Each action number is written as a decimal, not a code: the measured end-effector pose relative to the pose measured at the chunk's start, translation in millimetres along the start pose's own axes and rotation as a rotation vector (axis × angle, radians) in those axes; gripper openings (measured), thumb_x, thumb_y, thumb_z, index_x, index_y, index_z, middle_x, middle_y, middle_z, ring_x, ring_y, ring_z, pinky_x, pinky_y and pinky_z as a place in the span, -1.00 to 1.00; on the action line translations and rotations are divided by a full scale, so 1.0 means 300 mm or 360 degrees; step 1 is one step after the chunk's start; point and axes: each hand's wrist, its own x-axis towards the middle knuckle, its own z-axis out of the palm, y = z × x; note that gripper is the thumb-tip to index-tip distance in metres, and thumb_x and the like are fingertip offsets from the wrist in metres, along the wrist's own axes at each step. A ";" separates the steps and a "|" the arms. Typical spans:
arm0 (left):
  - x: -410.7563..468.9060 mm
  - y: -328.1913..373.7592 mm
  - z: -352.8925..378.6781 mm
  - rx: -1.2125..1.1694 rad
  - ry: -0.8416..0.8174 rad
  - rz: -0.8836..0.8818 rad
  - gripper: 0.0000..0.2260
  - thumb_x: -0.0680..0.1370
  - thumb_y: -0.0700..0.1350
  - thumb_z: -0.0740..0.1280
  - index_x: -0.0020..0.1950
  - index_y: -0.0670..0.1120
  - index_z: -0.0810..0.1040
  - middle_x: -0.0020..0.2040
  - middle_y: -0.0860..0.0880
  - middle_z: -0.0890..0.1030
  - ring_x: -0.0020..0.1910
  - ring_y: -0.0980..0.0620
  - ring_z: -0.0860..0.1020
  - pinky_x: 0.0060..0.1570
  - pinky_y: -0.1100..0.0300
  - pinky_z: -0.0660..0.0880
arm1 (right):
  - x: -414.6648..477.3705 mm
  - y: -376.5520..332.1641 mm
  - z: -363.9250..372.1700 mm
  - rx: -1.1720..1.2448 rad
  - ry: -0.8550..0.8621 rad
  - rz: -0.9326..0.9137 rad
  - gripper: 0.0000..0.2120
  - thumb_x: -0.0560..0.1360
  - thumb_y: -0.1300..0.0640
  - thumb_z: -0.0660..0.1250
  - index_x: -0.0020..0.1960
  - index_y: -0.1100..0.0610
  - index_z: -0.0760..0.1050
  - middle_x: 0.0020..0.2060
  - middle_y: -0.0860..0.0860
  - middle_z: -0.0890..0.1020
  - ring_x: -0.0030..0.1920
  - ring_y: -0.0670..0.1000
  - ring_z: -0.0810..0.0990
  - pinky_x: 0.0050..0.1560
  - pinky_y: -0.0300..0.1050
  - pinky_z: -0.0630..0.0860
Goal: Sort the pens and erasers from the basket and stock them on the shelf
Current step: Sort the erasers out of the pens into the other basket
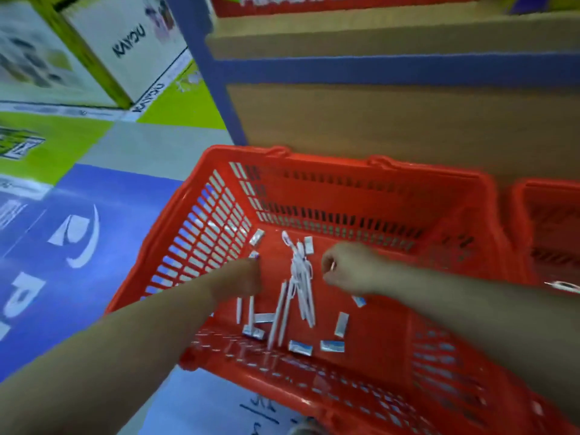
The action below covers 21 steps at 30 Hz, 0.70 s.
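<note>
Pens (299, 287): white, bunched mid-floor of red basket (361, 196). Long axes run near-to-far from me, slightly fanned.
Erasers (300, 346): small wrapped blocks, scattered round pens, several along near wall, a few by far-left corner.
Left hand (241, 281): down inside basket by left wall, fingertips at one small eraser. Blurred, I cannot tell grip.
Right hand (345, 268): right of pens, fingers curled. I cannot tell if clenched on anything.
Shelf (376, 120) just behind basket. Second red basket (549, 230) at right.
</note>
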 end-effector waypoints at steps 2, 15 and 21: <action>0.004 0.041 0.035 -0.0050 -0.0325 -0.0143 -0.78 0.39 -0.24 0.18 -0.44 -0.03 0.41 -0.60 0.03 0.46 -0.63 0.15 0.46 -0.57 0.33 0.33 | 0.068 -0.007 0.119 0.0051 -0.0045 0.0149 -0.75 0.49 0.14 0.27 0.08 0.23 0.58 0.09 0.17 0.63 0.12 0.17 0.58 0.02 -0.09 0.48; 0.139 0.069 0.154 -0.0553 -0.0079 -0.0598 -0.71 0.38 0.03 0.42 -0.07 -0.17 0.61 -0.11 -0.17 0.64 -0.03 -0.11 0.61 -0.21 0.19 0.44 | 0.180 -0.036 0.382 0.0103 0.0048 0.0702 -0.59 0.37 -0.01 0.45 0.12 0.19 0.49 0.13 0.14 0.61 0.15 0.15 0.59 0.02 -0.06 0.51; 0.132 0.034 0.080 -0.1025 -0.0052 -0.0650 -0.82 0.52 -0.05 0.29 -0.19 -0.14 0.50 -0.33 -0.02 0.50 -0.24 0.01 0.48 -0.43 0.26 0.31 | 0.166 0.014 0.352 0.0239 -0.0066 0.0789 -0.69 0.41 0.02 0.37 0.09 0.16 0.56 0.08 0.13 0.64 0.10 0.15 0.61 -0.07 -0.12 0.51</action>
